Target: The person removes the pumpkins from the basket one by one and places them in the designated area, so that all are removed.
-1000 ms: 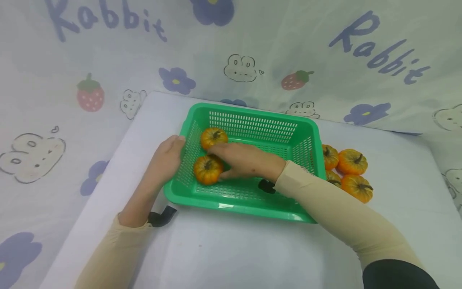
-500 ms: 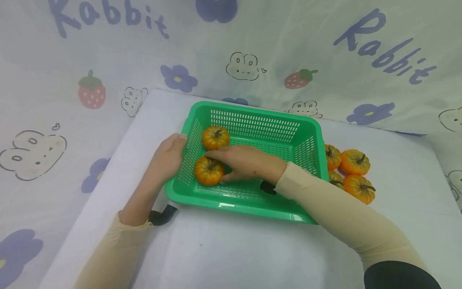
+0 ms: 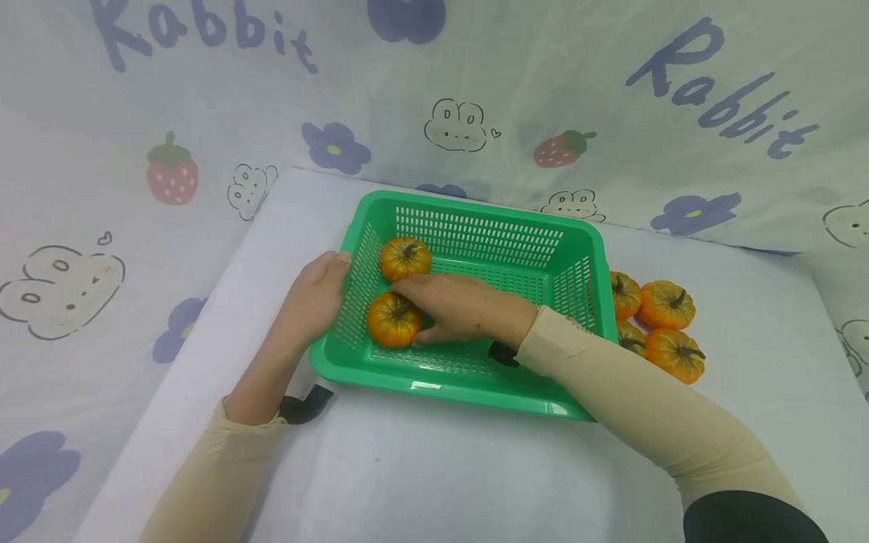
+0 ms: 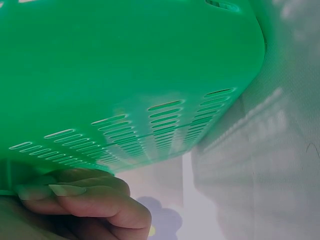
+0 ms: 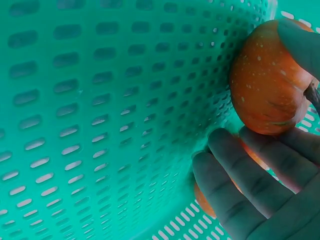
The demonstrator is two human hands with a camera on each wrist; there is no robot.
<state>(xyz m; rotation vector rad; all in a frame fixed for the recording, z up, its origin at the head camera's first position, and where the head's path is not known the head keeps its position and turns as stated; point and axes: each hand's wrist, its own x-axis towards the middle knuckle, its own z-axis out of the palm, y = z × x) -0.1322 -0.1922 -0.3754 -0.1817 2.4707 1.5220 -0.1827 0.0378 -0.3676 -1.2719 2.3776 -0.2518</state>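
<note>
A green plastic basket (image 3: 475, 397) with slotted walls stands on the white table. My left hand (image 3: 315, 298) grips its left side, and in the left wrist view the curled fingers (image 4: 107, 202) sit under its rim. Inside the basket, against the left wall, are two small orange pumpkins, a back pumpkin (image 3: 405, 257) and a front pumpkin (image 3: 391, 323). My right hand (image 3: 462, 305) reaches in and holds the front pumpkin, with thumb and fingers on opposite sides of it. In the right wrist view the held pumpkin (image 5: 265, 80) touches the thumb, and the other pumpkin (image 5: 203, 200) shows partly behind the fingers.
Several more pumpkins (image 3: 667, 305) lie clustered on the table just right of the basket, some partly hidden by its wall and my right sleeve. A patterned cloth (image 3: 509, 75) hangs behind and to the left of the table (image 3: 434, 483).
The head view has shifted slightly. Both hands stay nearly in place, the right fingers moving only a little on the front pumpkin. The basket has not visibly moved.
</note>
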